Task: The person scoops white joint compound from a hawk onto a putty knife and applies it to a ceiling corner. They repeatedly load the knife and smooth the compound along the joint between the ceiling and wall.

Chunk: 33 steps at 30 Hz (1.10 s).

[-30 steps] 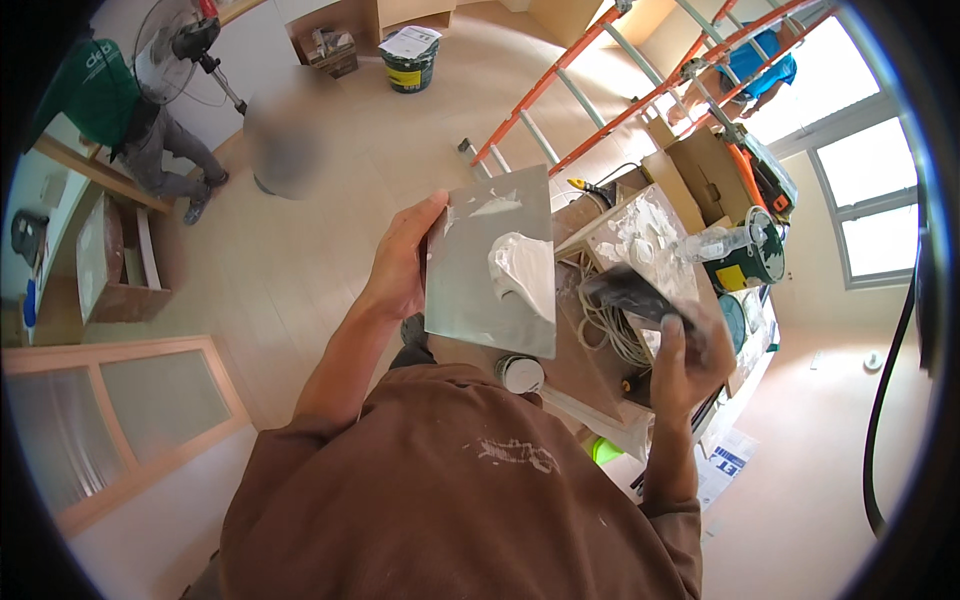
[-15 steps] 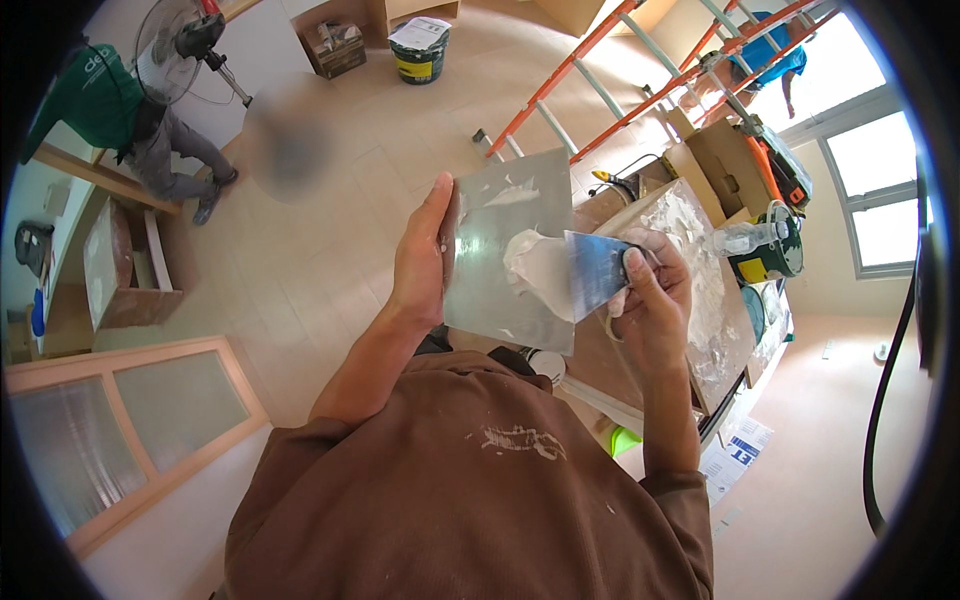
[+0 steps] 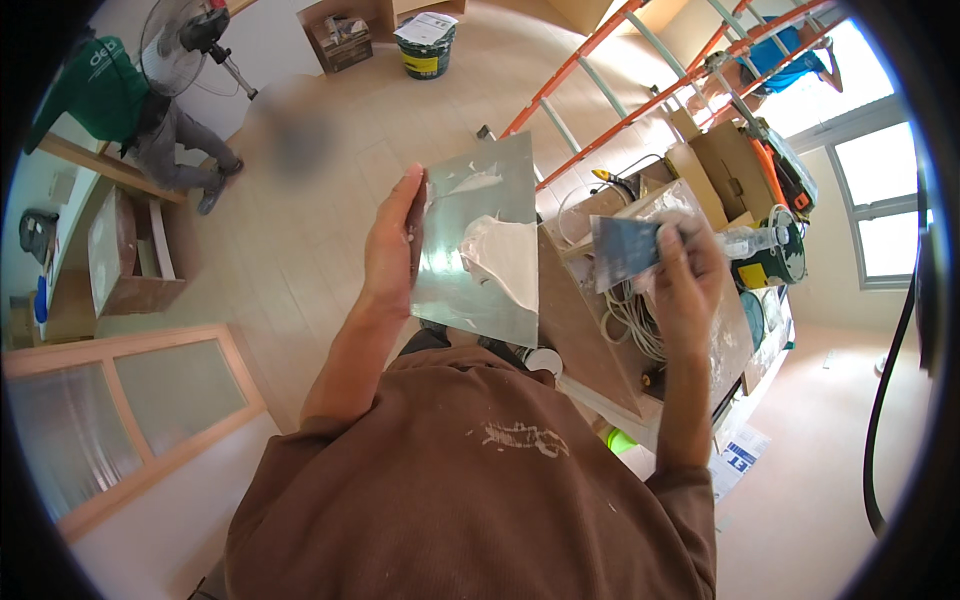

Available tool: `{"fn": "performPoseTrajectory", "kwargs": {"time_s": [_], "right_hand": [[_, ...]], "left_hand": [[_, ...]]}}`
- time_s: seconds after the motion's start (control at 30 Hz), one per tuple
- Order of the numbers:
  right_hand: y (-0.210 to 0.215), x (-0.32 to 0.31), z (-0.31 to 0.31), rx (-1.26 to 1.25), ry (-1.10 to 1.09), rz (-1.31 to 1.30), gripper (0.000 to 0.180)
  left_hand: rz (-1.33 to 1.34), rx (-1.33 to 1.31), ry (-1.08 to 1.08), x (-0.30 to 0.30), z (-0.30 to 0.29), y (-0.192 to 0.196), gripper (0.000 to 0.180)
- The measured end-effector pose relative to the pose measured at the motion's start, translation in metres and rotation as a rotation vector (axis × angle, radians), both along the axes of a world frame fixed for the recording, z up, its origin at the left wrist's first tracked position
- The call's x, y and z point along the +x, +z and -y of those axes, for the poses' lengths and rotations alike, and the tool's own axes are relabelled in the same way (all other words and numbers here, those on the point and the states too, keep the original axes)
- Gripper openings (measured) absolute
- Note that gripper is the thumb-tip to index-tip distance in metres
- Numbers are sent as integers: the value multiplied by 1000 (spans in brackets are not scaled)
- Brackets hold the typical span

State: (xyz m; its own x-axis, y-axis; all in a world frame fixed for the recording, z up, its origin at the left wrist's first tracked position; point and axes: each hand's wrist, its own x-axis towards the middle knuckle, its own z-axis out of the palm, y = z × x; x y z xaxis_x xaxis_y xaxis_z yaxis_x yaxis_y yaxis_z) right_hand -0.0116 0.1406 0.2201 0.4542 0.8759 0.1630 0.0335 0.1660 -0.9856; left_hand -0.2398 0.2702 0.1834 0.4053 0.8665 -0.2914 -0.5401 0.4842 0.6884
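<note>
My left hand (image 3: pixel 388 240) grips the left edge of a flat metal putty board (image 3: pixel 450 295), which is tilted up in front of me. A thick smooth mound of white putty (image 3: pixel 510 258) lies on its right half, with a thinner smear near the top. My right hand (image 3: pixel 690 265) is closed round a putty knife (image 3: pixel 625 250) with a wide bluish blade. The knife is apart from the putty board, to its right, over the workbench. Slight blur hides whether putty sits on the blade.
A cluttered workbench (image 3: pixel 590 340) on the right carries coiled cable (image 3: pixel 638 330), a cardboard box (image 3: pixel 725 165) and a plastic bottle (image 3: pixel 750 240). An orange ladder (image 3: pixel 560 75) stands beyond. Two other people are here: one in green (image 3: pixel 95 95) by a fan (image 3: pixel 170 45), one in blue (image 3: pixel 785 70). A bucket (image 3: pixel 425 55) stands ahead.
The putty knife has come off the putty and moved right, away from the putty board. The board has shifted left and slightly up. Cable on the workbench has come into view.
</note>
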Motion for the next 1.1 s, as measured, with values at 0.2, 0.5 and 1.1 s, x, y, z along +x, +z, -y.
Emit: {"fn": "performPoseTrajectory", "kwargs": {"time_s": [0.2,0.5,1.1], "right_hand": [[70,21,-37,-32,157,487,16],[77,24,-49,-76,247,876,15],[82,21,-55,-33,464,963,17]], "left_hand": [[-132,27,-74,7,13,17,31],[-205,191,-336,19,37,30,50],[-407,98,-488,36,47,14,76]]}}
